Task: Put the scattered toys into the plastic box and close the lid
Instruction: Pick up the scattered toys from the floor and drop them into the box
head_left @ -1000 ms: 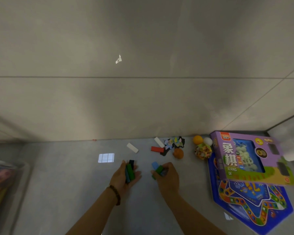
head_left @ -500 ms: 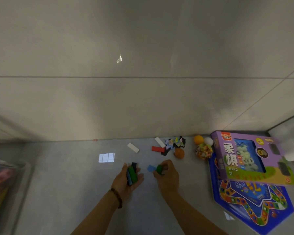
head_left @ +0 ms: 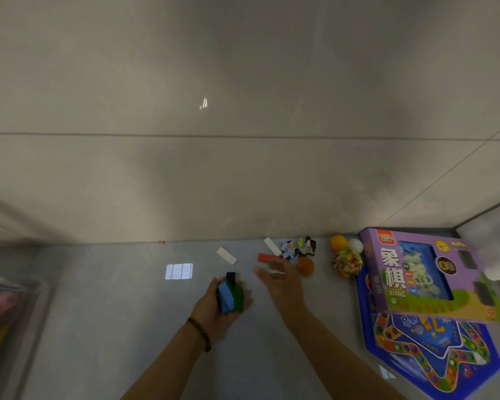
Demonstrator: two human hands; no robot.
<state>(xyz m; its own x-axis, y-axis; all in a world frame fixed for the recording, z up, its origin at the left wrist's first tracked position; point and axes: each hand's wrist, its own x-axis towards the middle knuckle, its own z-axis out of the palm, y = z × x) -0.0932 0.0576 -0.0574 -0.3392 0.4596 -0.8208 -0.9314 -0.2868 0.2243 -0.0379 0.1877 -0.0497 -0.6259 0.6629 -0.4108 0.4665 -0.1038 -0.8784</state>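
**A loose handful, and the box well off to the side**

The left hand (head_left: 214, 310) lies palm up, cupped round a handful of blocks (head_left: 230, 294): a blue one and a green one side by side, and a black one poking out past the fingertips. It looks more like a tray than a clamp. The right hand (head_left: 277, 281) is empty, its fingers spread wide and blurred, just in front of the red block (head_left: 265, 257) near the wall.

The likeliest slip is overloading. One more block dropped onto that pile could nudge the black one off, and it would probably skid on the smooth floor (head_left: 127, 327).

The orange ball (head_left: 305, 265) sits just beside the right hand; a careless sweep for the red block or the white block (head_left: 226, 255) could send it rolling.

The plastic box (head_left: 9, 313) is at the far left edge, blurred and well apart from both hands, so any tilt of the palm on the carry risks a spill. Whether its lid is off I cannot tell.
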